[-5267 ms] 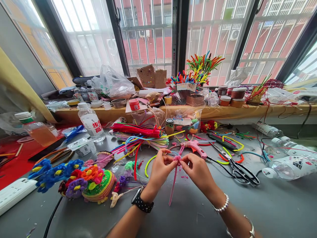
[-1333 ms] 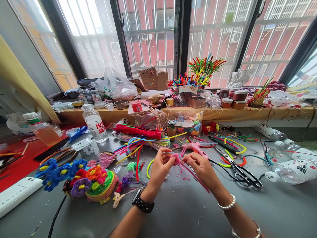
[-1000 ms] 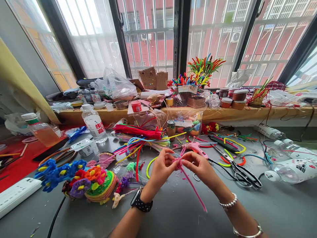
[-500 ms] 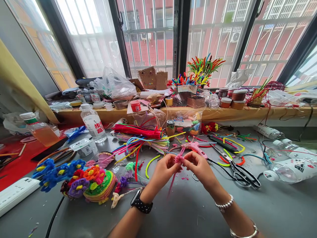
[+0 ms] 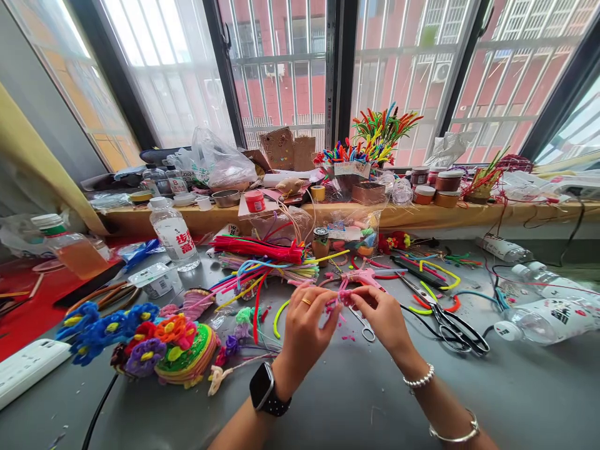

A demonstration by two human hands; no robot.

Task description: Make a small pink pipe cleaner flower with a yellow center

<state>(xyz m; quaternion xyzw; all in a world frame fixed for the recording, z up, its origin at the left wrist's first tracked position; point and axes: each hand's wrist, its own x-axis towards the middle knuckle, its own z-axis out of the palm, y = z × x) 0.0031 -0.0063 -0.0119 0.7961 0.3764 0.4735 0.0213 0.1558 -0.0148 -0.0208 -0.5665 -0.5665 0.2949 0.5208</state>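
Between my fingertips is a small pink piece of bent pipe cleaner (image 5: 345,296), with thin loops standing up from it. My left hand (image 5: 304,322), with a ring and a watch at its wrist, pinches its left side. The thumb and fingers of my right hand (image 5: 382,317) close on its right side. Just behind the hands lies a pink glue gun (image 5: 363,277), partly covered by them. Small scissors (image 5: 368,331) show between the hands on the grey table (image 5: 347,400), near pink scraps.
Left of my hands lie fuzzy pipe-cleaner flowers (image 5: 150,356). A bundle of red pipe cleaners (image 5: 260,249) is further back. Large black-handled scissors (image 5: 459,331) and plastic bottles (image 5: 553,319) lie at the right. A bottle (image 5: 175,237) stands back left.
My left hand has turned, its back now facing up and its ring showing. The pink piece has tilted between the fingers. Its hanging strand no longer shows below, and the small scissors are more visible.
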